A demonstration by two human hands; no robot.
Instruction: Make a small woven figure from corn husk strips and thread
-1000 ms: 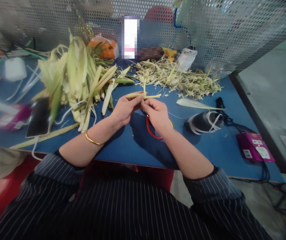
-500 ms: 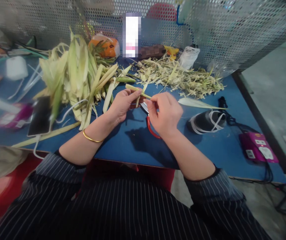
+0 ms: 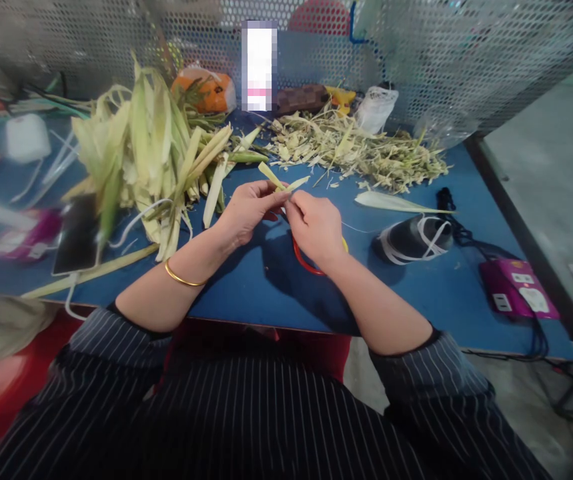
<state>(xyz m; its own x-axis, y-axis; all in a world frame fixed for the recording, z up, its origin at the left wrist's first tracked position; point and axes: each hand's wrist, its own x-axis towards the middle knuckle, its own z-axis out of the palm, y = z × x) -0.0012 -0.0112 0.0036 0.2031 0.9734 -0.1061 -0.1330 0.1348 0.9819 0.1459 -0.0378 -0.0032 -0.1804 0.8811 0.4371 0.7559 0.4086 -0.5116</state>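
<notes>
My left hand (image 3: 251, 212) pinches some pale green husk strips (image 3: 271, 175) over the middle of the blue table. Against it, my right hand (image 3: 316, 225) has its fingers closed at the strips' lower end; what exactly its fingertips grip is hidden. A thin white thread (image 3: 359, 228) runs from near my right hand toward a dark spool (image 3: 416, 239) wrapped in white cord. Under my right hand lie scissors with a red handle (image 3: 306, 262), partly covered. A heap of long corn husks (image 3: 151, 147) is left of my hands.
Shredded husk scraps (image 3: 356, 150) lie along the back before a perforated metal screen (image 3: 416, 60). One long husk (image 3: 396, 202) rests at the right, near a purple power strip (image 3: 511, 290) with black cables. At the left are a phone (image 3: 77, 233) and white cables.
My right hand has moved left, closer to my left hand. The husk strips have turned and now fan apart above the fingers. More of the scissors shows.
</notes>
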